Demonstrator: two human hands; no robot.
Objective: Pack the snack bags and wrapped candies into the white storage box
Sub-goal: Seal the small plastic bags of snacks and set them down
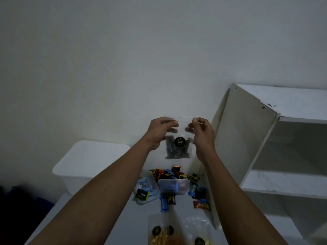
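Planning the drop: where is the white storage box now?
In the head view, the white storage box sits left of the candy pile, against the wall.

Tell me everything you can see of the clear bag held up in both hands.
The clear bag is a see-through plastic pouch, hanging upright in the air above the wrapped candies. Dark contents fill its lower half; the upper half looks empty. A round black label with gold lettering sits on its front. The left hand and right hand pinch its top corners.
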